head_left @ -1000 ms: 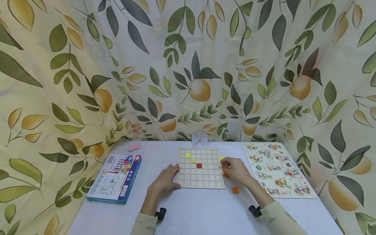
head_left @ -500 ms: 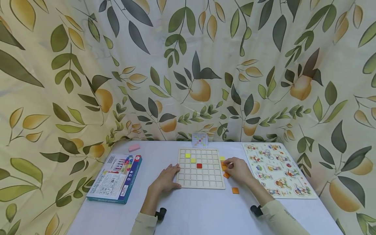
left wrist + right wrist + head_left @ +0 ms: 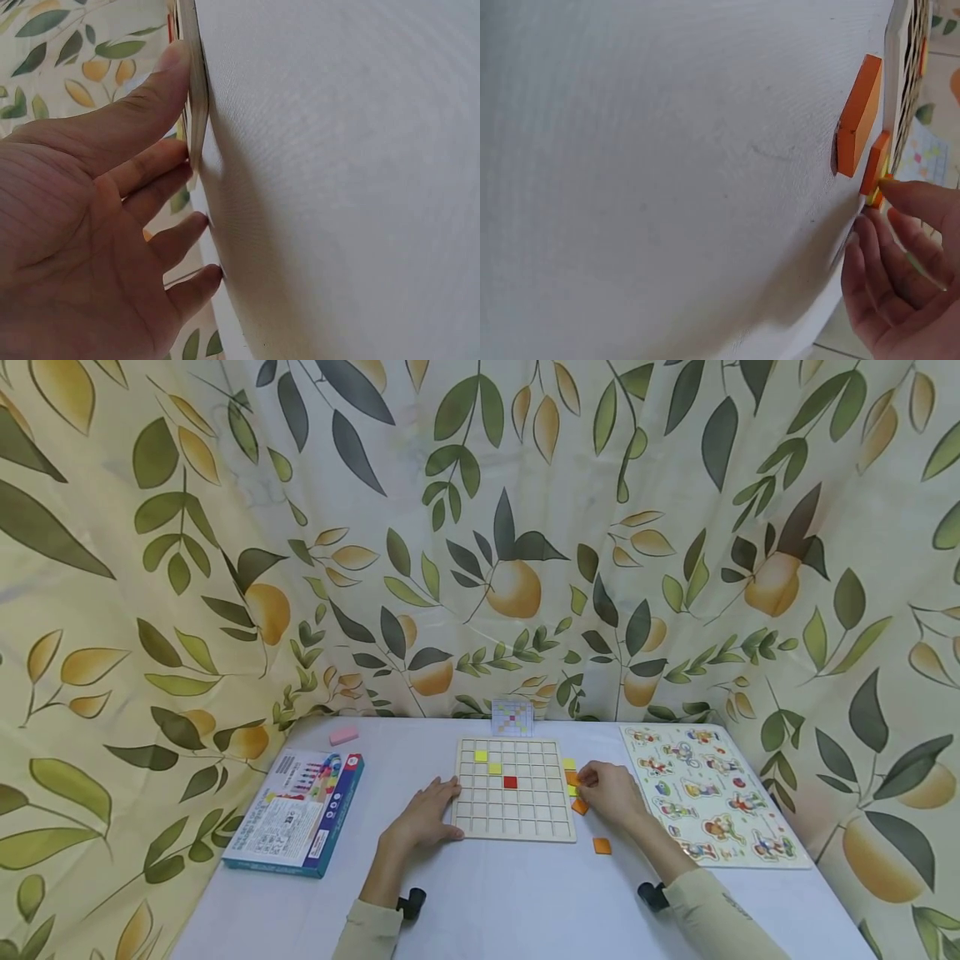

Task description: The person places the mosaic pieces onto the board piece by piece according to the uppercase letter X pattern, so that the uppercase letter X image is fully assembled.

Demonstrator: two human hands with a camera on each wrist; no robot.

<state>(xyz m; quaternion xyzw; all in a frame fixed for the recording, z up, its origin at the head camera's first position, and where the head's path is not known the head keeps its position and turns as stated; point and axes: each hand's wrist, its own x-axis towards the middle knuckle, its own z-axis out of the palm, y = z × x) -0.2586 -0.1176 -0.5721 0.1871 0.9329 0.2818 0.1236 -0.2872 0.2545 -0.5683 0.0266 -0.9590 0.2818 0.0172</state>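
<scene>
Three tiles (image 3: 492, 767) in grid board (image 3: 513, 825)

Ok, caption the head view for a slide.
Left hand steadies the grid board; right hand reaches loose orange tiles.

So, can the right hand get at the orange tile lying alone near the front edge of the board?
Probably yes. The right hand rests just beyond that orange tile, on bare table beside the board, and nothing lies between them.
</scene>
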